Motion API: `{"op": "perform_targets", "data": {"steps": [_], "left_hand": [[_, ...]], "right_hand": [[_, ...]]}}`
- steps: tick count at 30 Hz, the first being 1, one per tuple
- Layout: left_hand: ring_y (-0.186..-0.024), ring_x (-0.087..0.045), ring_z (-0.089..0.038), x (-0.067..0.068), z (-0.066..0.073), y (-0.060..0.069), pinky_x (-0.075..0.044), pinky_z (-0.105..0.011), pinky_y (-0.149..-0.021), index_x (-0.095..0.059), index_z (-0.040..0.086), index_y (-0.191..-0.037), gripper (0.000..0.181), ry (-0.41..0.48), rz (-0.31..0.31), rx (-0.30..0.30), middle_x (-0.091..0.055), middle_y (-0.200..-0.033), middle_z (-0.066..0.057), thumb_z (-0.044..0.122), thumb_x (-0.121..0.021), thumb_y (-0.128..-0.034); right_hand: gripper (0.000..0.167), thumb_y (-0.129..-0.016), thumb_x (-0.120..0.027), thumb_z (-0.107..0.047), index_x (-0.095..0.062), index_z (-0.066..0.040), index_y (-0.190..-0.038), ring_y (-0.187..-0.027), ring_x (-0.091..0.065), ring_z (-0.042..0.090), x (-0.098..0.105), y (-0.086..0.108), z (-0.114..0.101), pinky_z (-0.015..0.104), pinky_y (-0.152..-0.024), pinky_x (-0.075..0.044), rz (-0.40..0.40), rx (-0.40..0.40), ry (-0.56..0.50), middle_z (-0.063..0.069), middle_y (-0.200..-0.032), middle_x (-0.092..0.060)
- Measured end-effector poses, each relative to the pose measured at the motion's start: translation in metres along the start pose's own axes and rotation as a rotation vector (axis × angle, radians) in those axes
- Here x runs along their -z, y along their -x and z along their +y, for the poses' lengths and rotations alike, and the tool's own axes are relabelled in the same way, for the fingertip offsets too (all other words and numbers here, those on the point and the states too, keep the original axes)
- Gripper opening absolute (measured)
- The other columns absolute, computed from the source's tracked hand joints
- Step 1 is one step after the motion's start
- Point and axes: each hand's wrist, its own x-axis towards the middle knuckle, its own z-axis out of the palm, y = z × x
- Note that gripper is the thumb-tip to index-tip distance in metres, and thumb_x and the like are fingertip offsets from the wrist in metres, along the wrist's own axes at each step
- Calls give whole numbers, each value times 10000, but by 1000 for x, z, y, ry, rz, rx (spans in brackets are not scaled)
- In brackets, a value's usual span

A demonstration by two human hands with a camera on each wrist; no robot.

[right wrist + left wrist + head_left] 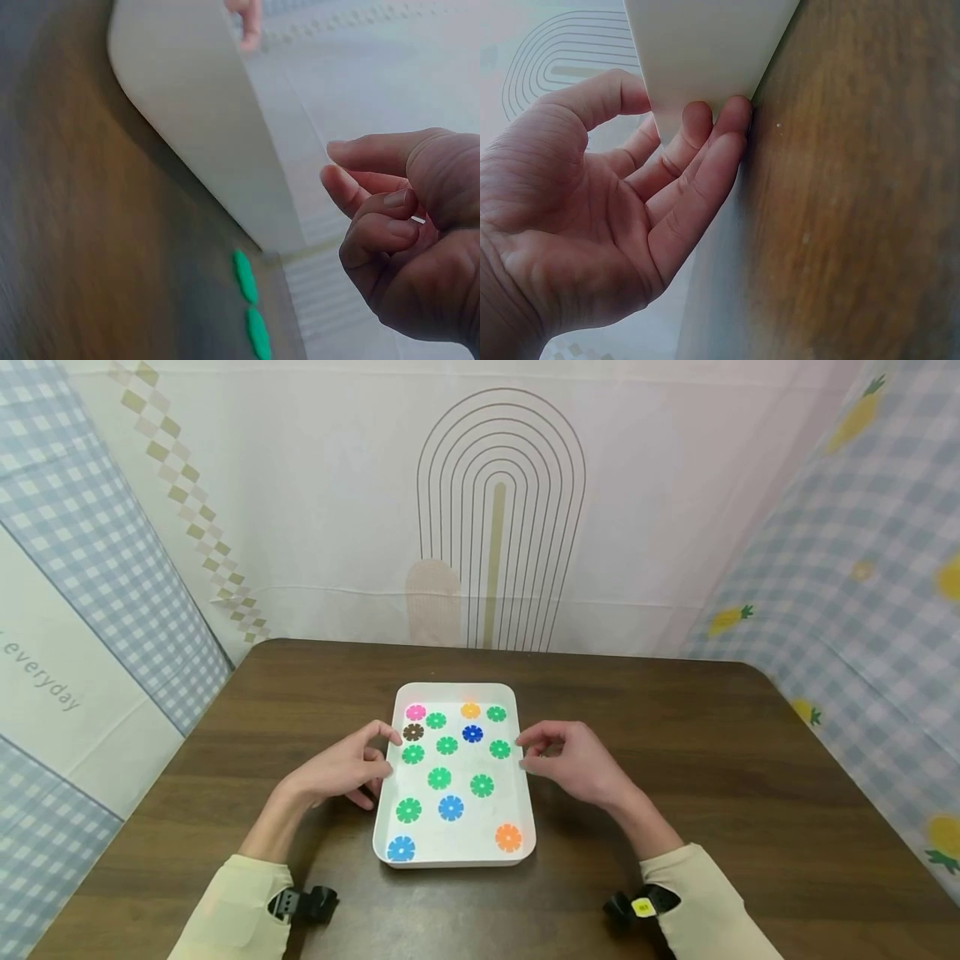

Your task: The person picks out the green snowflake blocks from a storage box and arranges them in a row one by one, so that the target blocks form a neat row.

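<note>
A white tray (459,857) lies on the table with several flower-shaped discs in it, mostly green (439,778). At its left side, my left hand (341,768) bends its fingers against the rim and outer wall; the left wrist view shows fingertips of that hand (615,187) on the wall (705,52). My right hand (577,760) has thumb and forefinger close to the right rim, and contact there is unclear. In the right wrist view, this hand (420,225) holds nothing, with its other fingers loosely bent. Green pieces (244,276) show beside the tray (195,112).
The brown wooden table (712,760) extends around the tray. Behind it hangs a pale cloth (322,485) with arch lines, and checked cloths (862,610) hang at the sides. Both wrists wear black devices (303,904).
</note>
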Motion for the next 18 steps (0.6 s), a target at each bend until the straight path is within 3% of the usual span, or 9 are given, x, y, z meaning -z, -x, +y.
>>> {"op": "perform_targets", "data": {"steps": [4, 11, 18], "left_hand": [[-728, -631, -216, 0, 1, 1, -614, -400, -636, -421, 84, -1416, 465, 2, -2, 2, -609, -878, -96, 111, -595, -985], [-723, -625, -214, -1, 2, 1, -612, -396, -637, -425, 85, -1412, 460, 0, -3, 5, -600, -861, -90, 105, -593, -985], [-721, -630, -216, -1, 2, 1, -611, -395, -635, -425, 86, -1416, 462, -3, 4, 11, -610, -878, -100, 109, -595, -987]], "right_hand": [[243, -919, -801, -120, -773, -104, -1159, -895, -591, 254, -16, -3, -5, 323, -720, -524, -51, -1, 22, 36, -948, -688], [247, -904, -819, -117, -772, -159, -1143, -858, -569, 201, -33, -4, -4, 311, -706, -503, -68, -23, 146, -16, -918, -685], [255, -896, -829, -157, -772, -186, -1143, -830, -565, 159, -42, -5, -6, 319, -716, -483, -82, 27, 263, -62, -906, -687]]}}
